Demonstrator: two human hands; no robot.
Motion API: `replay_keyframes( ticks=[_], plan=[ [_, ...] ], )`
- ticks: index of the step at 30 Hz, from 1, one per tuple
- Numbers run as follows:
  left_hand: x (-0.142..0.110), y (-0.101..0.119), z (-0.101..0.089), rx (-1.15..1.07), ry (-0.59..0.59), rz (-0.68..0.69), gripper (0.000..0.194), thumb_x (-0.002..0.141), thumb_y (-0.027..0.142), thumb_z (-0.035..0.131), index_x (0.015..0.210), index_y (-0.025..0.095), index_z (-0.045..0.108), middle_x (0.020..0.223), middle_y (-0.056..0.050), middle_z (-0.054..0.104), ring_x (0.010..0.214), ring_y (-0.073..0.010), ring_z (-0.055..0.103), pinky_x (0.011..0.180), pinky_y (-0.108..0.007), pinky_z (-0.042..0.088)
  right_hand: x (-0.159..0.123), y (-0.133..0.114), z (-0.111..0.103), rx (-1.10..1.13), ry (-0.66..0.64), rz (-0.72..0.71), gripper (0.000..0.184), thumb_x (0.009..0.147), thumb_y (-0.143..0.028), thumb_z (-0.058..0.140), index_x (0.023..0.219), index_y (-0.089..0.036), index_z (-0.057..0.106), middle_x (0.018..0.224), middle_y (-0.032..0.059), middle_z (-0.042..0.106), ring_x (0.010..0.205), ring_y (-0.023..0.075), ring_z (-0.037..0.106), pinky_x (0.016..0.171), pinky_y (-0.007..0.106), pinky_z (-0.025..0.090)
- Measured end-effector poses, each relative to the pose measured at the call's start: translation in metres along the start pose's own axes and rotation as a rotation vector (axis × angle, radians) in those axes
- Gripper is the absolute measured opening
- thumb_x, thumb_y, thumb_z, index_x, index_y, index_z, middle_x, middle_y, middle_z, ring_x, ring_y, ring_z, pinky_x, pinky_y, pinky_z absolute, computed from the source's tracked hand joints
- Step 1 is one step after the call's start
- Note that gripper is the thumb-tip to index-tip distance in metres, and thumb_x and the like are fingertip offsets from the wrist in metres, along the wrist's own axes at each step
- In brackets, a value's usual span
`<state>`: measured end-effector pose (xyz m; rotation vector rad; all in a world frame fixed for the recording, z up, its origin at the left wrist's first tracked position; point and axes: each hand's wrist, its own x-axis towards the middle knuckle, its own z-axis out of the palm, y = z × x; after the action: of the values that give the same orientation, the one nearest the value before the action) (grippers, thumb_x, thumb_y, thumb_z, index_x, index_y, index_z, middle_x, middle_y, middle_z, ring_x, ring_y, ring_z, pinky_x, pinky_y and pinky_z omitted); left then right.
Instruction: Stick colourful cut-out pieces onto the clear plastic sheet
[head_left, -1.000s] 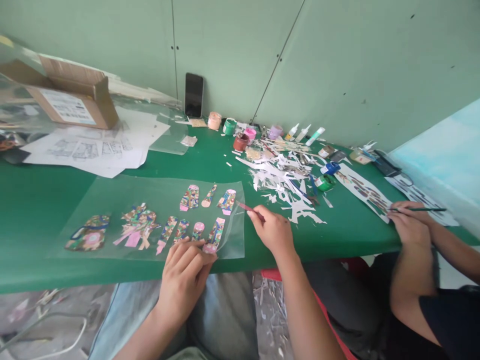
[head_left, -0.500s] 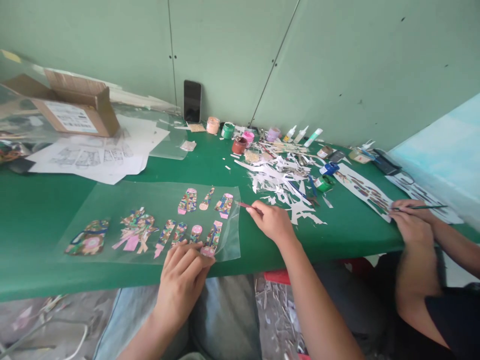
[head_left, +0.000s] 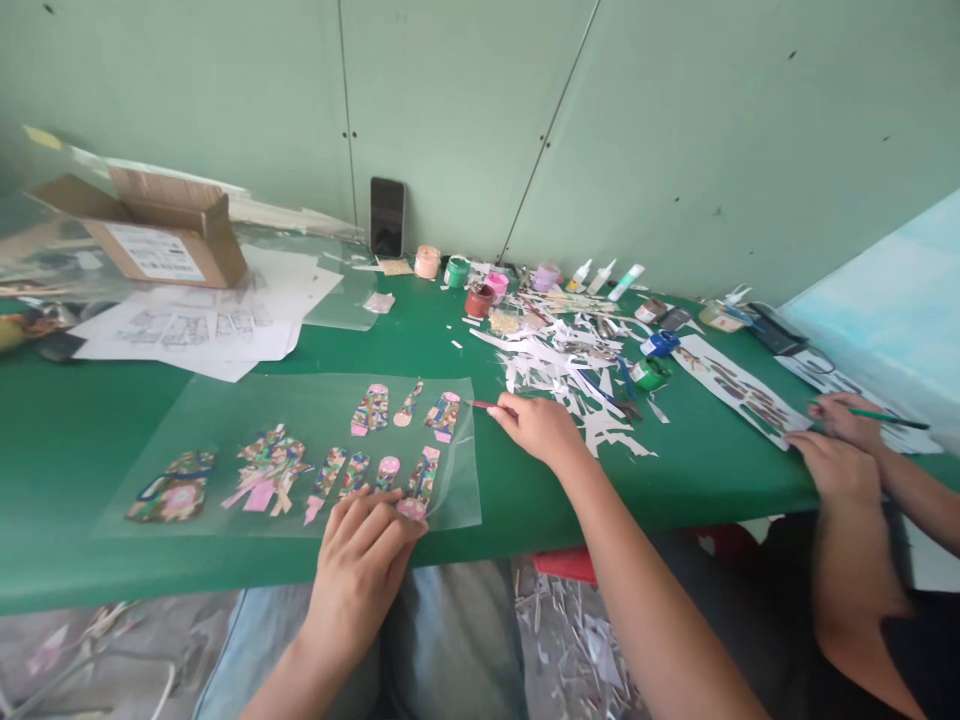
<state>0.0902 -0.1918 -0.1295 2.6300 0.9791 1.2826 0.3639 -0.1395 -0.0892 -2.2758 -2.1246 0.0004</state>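
Pinches a reddish tool [head_left: 482, 405] in the right hand [head_left: 536, 428], grip closed, at the right edge of a clear sheet [head_left: 247, 400] on the worktop [head_left: 416, 340]; rests the left hand [head_left: 366, 545] over patterned cutouts [head_left: 370, 410], grip indiscernible.

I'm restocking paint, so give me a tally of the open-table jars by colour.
Peach jar: 1
Green jars: 2
Pink jar: 1
Reddish-brown jar: 1
Lilac jar: 1
Blue jar: 1
Total in view: 7
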Motion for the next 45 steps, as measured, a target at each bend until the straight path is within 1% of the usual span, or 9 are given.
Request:
replay_keyframes(
  ticks=[10, 21, 24, 28, 33, 36, 39, 42, 45],
  plan=[
    [0.002, -0.006, -0.006, -0.041, -0.013, -0.027, 0.015, 0.093, 0.013, 0.055, 0.082, 0.022, 0.058, 0.077, 0.003, 0.066, 0.092, -0.0146, 0.067, 0.096, -0.031, 0.044, 0.018, 0.004, 0.004, -0.01, 0.035, -0.067, 0.035, 0.1, -0.045, 0.038, 0.096, -0.025, 0.066, 0.067, -0.0001, 0.065, 0.063, 0.0158, 0.058, 0.056, 0.024, 0.023],
    [0.004, -0.009, -0.007, -0.055, -0.005, -0.044, 0.016, 0.092, 0.012, 0.056, 0.081, 0.023, 0.059, 0.077, 0.004, 0.068, 0.088, -0.0136, 0.067, 0.096, -0.031, 0.045, 0.031, -0.007, 0.001, -0.068, 0.037, -0.018, 0.035, 0.1, -0.045, 0.037, 0.1, -0.026, 0.067, 0.075, 0.0022, 0.07, 0.066, 0.0167, 0.061, 0.053, 0.026, 0.02],
    [0.004, -0.008, -0.007, -0.043, 0.006, -0.037, 0.016, 0.092, 0.011, 0.055, 0.082, 0.023, 0.058, 0.076, 0.004, 0.067, 0.09, -0.0138, 0.068, 0.096, -0.031, 0.045, 0.035, -0.011, 0.003, -0.089, 0.073, 0.052, 0.037, 0.101, -0.045, 0.036, 0.102, -0.025, 0.067, 0.077, 0.0044, 0.071, 0.066, 0.0176, 0.062, 0.053, 0.027, 0.018],
    [0.0, -0.008, -0.006, -0.034, 0.008, -0.031, 0.015, 0.091, 0.01, 0.056, 0.083, 0.022, 0.059, 0.079, 0.003, 0.068, 0.092, -0.0138, 0.068, 0.101, -0.032, 0.043, 0.036, -0.009, 0.001, -0.049, 0.159, 0.267, 0.037, 0.101, -0.041, 0.035, 0.103, -0.023, 0.068, 0.078, 0.0067, 0.071, 0.065, 0.018, 0.061, 0.054, 0.027, 0.019],
    [-0.002, -0.008, -0.003, -0.018, 0.036, -0.005, 0.015, 0.09, 0.008, 0.059, 0.084, 0.022, 0.06, 0.077, 0.003, 0.069, 0.094, -0.0147, 0.068, 0.102, -0.033, 0.041, 0.015, -0.012, -0.006, 0.218, 0.243, 0.412, 0.039, 0.098, -0.046, 0.039, 0.098, -0.021, 0.069, 0.078, 0.0064, 0.069, 0.067, 0.0175, 0.059, 0.056, 0.025, 0.026],
    [-0.001, -0.008, -0.003, -0.022, 0.042, -0.003, 0.015, 0.089, 0.008, 0.059, 0.086, 0.023, 0.062, 0.078, 0.003, 0.07, 0.094, -0.0146, 0.068, 0.101, -0.033, 0.041, -0.002, -0.026, -0.005, 0.499, 0.095, 0.347, 0.048, 0.092, -0.056, 0.042, 0.077, -0.019, 0.068, 0.064, 0.0042, 0.063, 0.06, 0.0164, 0.055, 0.053, 0.026, 0.028],
    [0.0, -0.008, -0.004, -0.012, 0.026, 0.007, 0.015, 0.089, 0.009, 0.059, 0.085, 0.023, 0.062, 0.079, 0.004, 0.071, 0.095, -0.0152, 0.069, 0.101, -0.033, 0.042, -0.014, -0.04, 0.0, 0.725, -0.019, 0.194, 0.044, 0.085, -0.055, 0.048, 0.06, -0.02, 0.057, 0.052, -0.0008, 0.052, 0.052, 0.0134, 0.048, 0.051, 0.025, 0.026],
    [0.001, -0.008, -0.003, 0.031, 0.032, 0.001, 0.015, 0.09, 0.011, 0.06, 0.097, 0.024, 0.064, 0.08, 0.003, 0.071, 0.093, -0.0162, 0.069, 0.099, -0.034, 0.044, -0.016, -0.044, 0.006, 0.867, 0.073, 0.158, 0.036, 0.078, -0.05, 0.051, 0.056, -0.022, 0.046, 0.049, -0.004, 0.043, 0.048, 0.0115, 0.04, 0.049, 0.025, 0.023],
    [0.002, -0.007, -0.002, 0.08, 0.053, -0.016, 0.033, 0.091, 0.015, 0.059, 0.123, 0.024, 0.058, 0.082, 0.002, 0.073, 0.087, -0.0167, 0.069, 0.095, -0.035, 0.047, -0.015, -0.039, 0.014, 1.008, 0.179, 0.214, 0.034, 0.075, -0.05, 0.053, 0.057, -0.023, 0.044, 0.047, -0.0056, 0.039, 0.046, 0.0104, 0.036, 0.047, 0.025, 0.024]
  ],
)
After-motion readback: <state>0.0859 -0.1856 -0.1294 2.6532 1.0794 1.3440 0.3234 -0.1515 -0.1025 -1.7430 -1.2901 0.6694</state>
